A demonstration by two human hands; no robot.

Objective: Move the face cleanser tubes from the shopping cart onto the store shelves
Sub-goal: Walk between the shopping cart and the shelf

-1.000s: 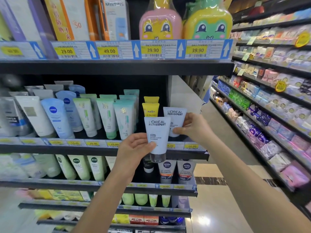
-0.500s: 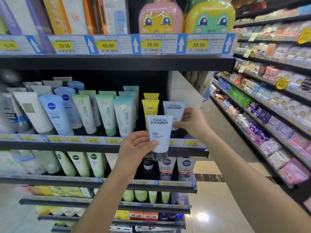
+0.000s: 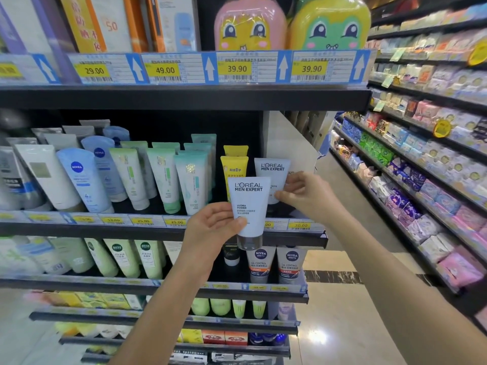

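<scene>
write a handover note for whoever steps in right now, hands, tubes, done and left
Left hand: grips the front tube, cap down, held in the air in front of the shelf edge.
Right hand: pinches the rear tube at the shelf's right end, beside the yellow tubes. Its base is hidden, so I cannot tell if it is standing yet.
Done: no tube released.
Left: seat and let go of the rear tube, then probably stand the front tube ahead of it. The cart is out of view, so check it for more.
</scene>
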